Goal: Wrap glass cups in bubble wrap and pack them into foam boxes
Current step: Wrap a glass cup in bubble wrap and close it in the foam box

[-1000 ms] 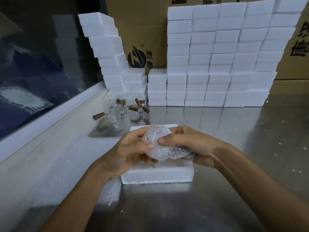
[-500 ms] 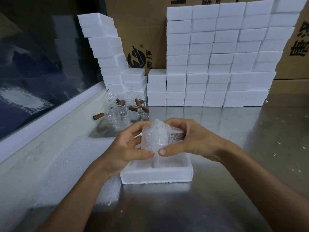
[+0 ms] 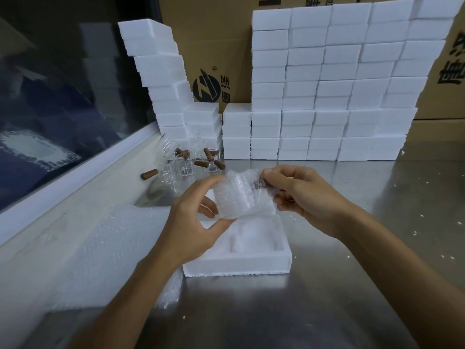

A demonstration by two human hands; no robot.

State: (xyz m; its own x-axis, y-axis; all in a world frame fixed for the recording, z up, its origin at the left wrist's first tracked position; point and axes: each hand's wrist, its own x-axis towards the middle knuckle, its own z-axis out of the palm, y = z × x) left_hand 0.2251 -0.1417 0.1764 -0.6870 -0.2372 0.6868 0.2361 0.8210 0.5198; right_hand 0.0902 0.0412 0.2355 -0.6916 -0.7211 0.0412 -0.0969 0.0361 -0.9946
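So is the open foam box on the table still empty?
Empty. The foam box shows only its bare white recess; the wrapped cup is above it, held in the left hand and right hand.

Single head-worn view, forward and down, close over the hands, steel table (image 3: 377,222) beyond.

Bare steel table (image 3: 377,222) right of open foam box (image 3: 281,250), stacked foam boxes (image 3: 327,96) walling the back, bubble wrap sheet (image 3: 113,248) left
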